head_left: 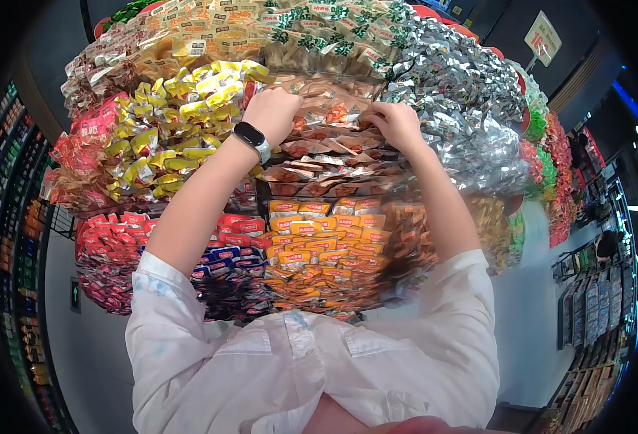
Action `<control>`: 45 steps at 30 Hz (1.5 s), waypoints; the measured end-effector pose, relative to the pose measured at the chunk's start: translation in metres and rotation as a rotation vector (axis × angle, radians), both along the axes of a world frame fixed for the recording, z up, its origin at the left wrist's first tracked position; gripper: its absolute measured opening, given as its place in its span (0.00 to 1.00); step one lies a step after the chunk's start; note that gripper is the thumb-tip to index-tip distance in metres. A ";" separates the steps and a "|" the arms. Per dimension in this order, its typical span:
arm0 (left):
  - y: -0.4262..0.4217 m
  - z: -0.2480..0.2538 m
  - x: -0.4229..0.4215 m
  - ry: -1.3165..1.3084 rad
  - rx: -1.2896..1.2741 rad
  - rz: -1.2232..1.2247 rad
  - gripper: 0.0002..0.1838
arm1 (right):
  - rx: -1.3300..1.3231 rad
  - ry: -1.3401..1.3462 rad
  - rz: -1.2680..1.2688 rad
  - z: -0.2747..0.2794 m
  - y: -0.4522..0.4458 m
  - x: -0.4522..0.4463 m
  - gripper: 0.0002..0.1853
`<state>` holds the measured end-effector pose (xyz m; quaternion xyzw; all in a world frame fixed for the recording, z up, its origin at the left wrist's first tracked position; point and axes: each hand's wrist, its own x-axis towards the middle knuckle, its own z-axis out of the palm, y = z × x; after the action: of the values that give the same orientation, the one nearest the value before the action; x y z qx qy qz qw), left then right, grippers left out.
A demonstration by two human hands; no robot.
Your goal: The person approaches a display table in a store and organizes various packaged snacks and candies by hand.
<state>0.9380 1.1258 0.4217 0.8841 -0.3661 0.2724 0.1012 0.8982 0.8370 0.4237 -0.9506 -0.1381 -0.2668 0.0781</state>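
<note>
- Packet (337, 116): between the two hands, at the far end of the brown packets (319, 160); its clear film shows reddish food inside.
- Likely light and soft, with a limp, slippery film that would slide on its neighbours; the food might crush if squeezed, so the flat edges or corners look the best hold, clear of the filled middle.
- Left hand (275, 114): at the packet's left side, fingers curled under; the fingertips are hidden, so I cannot tell whether they are clamped on film.
- Right hand (395, 124): at the right side, thumb and fingers bent inward close together; whether they pinch the edge, I cannot tell.
- Watch (249, 134): on the left wrist.
- Around the brown packets: yellow packets (152, 141) to the left, silver packets (452, 90) to the right, orange packets (311, 242) nearer the body.
- Farther off: a price sign (542, 38) stands tilted beyond the silver ones.
</note>
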 end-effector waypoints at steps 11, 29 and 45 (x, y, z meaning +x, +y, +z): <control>-0.001 -0.010 0.004 -0.083 0.123 0.089 0.05 | -0.125 0.328 0.299 0.015 0.005 0.019 0.13; 0.017 -0.015 -0.006 0.061 0.075 0.073 0.10 | -0.171 0.315 0.169 0.011 0.037 0.055 0.09; 0.032 -0.024 -0.001 0.075 0.049 -0.129 0.12 | 0.027 0.126 0.197 0.014 0.034 0.040 0.09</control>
<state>0.9367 1.1573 0.3982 0.8704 -0.4248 0.2229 0.1107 0.9377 0.8710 0.4373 -0.9461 -0.2221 -0.1996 0.1253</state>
